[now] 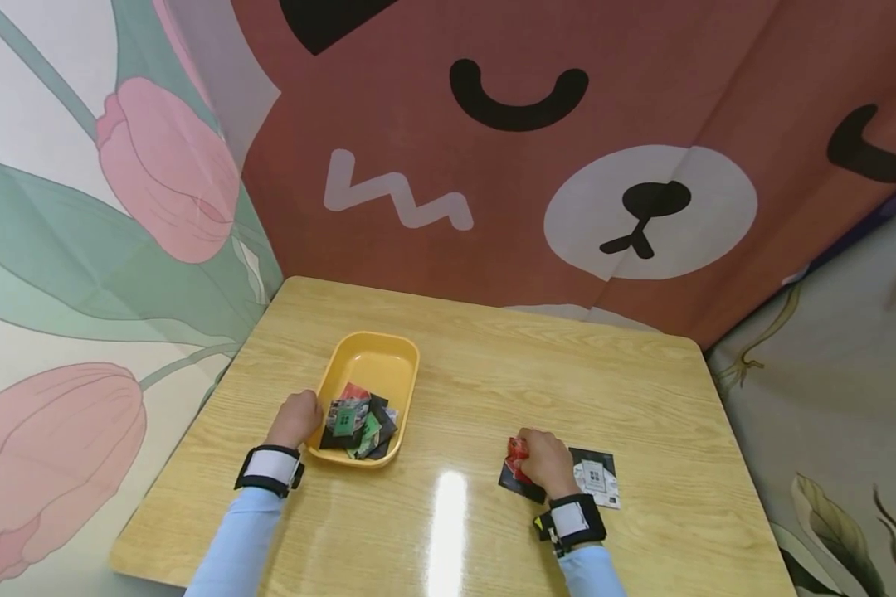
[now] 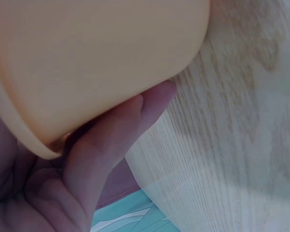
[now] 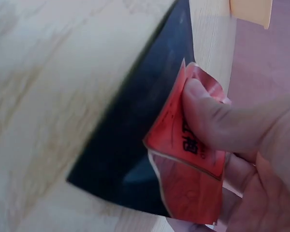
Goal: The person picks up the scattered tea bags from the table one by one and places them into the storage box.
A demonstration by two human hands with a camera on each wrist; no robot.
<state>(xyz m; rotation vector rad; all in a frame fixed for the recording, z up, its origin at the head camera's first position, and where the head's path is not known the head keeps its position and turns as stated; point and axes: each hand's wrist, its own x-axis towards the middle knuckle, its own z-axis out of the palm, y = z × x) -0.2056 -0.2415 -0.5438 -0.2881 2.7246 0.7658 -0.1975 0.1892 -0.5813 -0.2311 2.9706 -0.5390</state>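
One black-and-red packet (image 3: 140, 130) pinched between right fingers (image 3: 241, 173), extending beyond tips; left fingers (image 2: 104, 133) gripping yellow tray (image 1: 377, 365) by rim.

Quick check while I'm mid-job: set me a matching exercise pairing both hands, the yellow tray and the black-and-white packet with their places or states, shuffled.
Column one:
1. Left hand
2. Right hand
3. Yellow tray
4. Black-and-white packet

Column two:
A. Has a pile of packets inside
B. Lies on the wooden table, just to the right of the right hand
C. Grips the tray at its left side
D. Pinches red printed packaging

Pairs: 1-C, 2-D, 3-A, 4-B
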